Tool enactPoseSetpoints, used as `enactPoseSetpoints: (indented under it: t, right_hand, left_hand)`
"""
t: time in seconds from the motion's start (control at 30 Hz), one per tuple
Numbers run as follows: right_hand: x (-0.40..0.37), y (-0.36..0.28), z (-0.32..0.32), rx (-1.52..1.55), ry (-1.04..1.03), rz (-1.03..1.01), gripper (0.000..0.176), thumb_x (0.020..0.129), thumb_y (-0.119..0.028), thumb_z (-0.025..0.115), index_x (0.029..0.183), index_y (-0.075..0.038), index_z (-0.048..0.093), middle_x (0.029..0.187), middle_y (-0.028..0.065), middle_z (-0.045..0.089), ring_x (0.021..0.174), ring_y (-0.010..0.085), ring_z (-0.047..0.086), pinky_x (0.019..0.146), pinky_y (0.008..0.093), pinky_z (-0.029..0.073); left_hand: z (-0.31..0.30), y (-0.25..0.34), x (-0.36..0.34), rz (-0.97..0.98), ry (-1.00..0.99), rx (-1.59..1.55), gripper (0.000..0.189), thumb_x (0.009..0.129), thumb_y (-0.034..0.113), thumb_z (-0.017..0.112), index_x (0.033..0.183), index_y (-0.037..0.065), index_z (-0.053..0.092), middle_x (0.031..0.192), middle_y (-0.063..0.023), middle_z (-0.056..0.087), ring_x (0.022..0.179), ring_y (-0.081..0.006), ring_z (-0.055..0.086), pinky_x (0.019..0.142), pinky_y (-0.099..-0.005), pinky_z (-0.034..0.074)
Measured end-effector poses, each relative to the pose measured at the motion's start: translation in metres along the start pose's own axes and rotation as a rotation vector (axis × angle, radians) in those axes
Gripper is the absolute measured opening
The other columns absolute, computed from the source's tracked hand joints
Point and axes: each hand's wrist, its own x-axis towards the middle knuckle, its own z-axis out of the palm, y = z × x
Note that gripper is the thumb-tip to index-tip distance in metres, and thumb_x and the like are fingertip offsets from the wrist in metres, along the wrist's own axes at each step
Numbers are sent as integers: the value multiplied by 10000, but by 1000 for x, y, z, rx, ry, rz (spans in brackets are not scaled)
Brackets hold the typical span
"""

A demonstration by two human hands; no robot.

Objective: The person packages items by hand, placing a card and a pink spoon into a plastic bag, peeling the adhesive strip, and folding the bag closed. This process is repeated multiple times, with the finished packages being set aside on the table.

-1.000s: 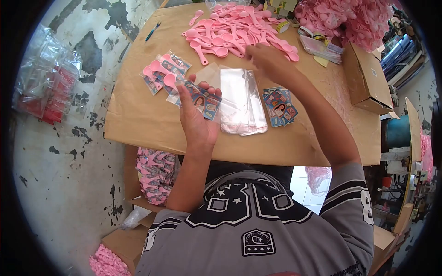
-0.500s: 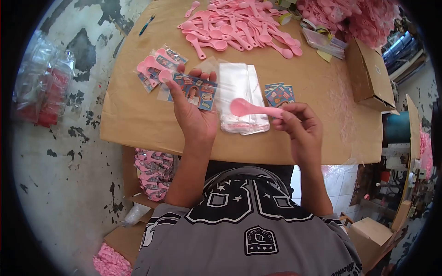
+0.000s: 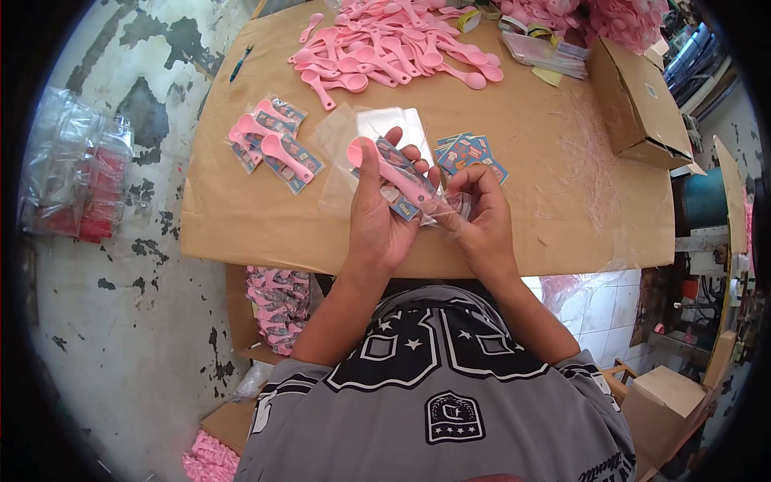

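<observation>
Half a second ago my right hand [image 3: 482, 225] held a single pink spoon [image 3: 391, 173] out in the open air, to the right of the bag. A second ago that hand was reaching into the loose spoon pile [image 3: 385, 56] at the far end of the table [image 3: 241, 217]. Now both hands are together over the near edge of the table. The spoon lies slantwise across the clear bag [image 3: 336, 181] and its printed card [image 3: 405, 210], bowl up and to the left, handle running down toward my right fingers. My left hand [image 3: 377, 229] is closed around the bag and card from beneath, as before, with its thumb laid along the spoon side. My right hand has gone narrow, fingertips pinched at the handle end where the film bunches. I cannot tell from the glare whether the spoon is fully inside the film or only partway in. Judgement: spoon and card are now one bundle in my hands, and the bag mouth looks unsealed. The finished packs [image 3: 273, 145] lie unchanged at left, well apart from my hands. The stack of empty bags [image 3: 385, 124] is just beyond my left fingers, and the spare cards [image 3: 470, 151] are just above my right hand. The pen [image 3: 239, 63] is at the far left corner.
</observation>
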Motion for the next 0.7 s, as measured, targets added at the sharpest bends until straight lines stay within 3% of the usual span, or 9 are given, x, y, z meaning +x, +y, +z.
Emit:
enactPoseSetpoints:
  t: [0.07, 0.17, 0.2, 0.3, 0.33, 0.47, 0.57, 0.7]
  right_hand:
    - [-2, -3, -1, -82, 44, -98, 469, 829, -100, 875, 1193, -52, 583, 1116, 51, 599, 1001, 151, 579, 843, 284, 491]
    - [1, -31, -1, -487, 71, -448, 604, 776, -111, 886, 1322, -97, 629, 1270, 124, 615, 1155, 268, 595, 926, 358, 507]
    - [2, -30, -11, -561, -13, -562, 570, 764, -110, 867, 1310, -160, 708, 1413, 179, 604, 1305, 361, 553, 1033, 445, 491]
    - [7, -56, -33, -632, -270, -726, 423, 792, -109, 843, 1206, -153, 770, 1466, 174, 598, 1365, 363, 529, 1104, 486, 442]
    - [9, -57, -40, -492, -309, -706, 385, 815, -119, 824, 1196, -149, 777, 1491, 186, 589, 1405, 379, 503, 1136, 484, 412]
    - [21, -60, -47, -776, -159, -679, 384, 849, -76, 763, 1218, -184, 773, 1526, 163, 560, 1428, 386, 479, 1167, 498, 393]
    - [29, -56, -29, -924, -258, -749, 433, 828, -50, 747, 1220, -230, 775, 1551, 134, 542, 1447, 386, 459, 1167, 501, 397]
    - [36, -43, -17, -782, -368, -786, 462, 800, -61, 751, 1219, -257, 773, 1553, 115, 543, 1468, 384, 431, 1160, 491, 412]
  left_hand:
    - [0, 3, 0, -51, -38, 15, 496, 1081, 427, 567, 1409, 59, 512, 1157, -88, 652, 1063, -189, 667, 1036, -398, 560]
    - [3, 9, 1, -88, -41, 34, 460, 1103, 371, 538, 1434, 53, 501, 1306, -132, 635, 1197, -222, 650, 1103, -448, 528]
    - [5, 12, 2, -91, -32, 39, 449, 1110, 352, 527, 1442, 50, 497, 1362, -149, 624, 1247, -235, 639, 1127, -467, 514]
    - [8, 25, 5, -106, -36, 38, 428, 1121, 306, 503, 1456, 41, 485, 1482, -181, 554, 1363, -265, 571, 1167, -506, 473]
    - [6, 28, 6, -114, -42, 21, 435, 1120, 304, 501, 1457, 30, 476, 1509, -210, 525, 1408, -296, 530, 1188, -520, 449]
    - [10, 32, 0, -186, -48, -10, 461, 1117, 325, 503, 1457, 17, 453, 1500, -238, 513, 1412, -332, 519, 1176, -521, 461]
    - [13, 29, -4, -281, -89, -35, 504, 1117, 351, 494, 1466, -5, 423, 1477, -249, 520, 1407, -346, 519, 1162, -506, 471]
    - [15, 25, -8, -336, -96, 47, 560, 1121, 369, 460, 1537, 2, 377, 1507, -241, 505, 1392, -340, 534, 1168, -486, 457]
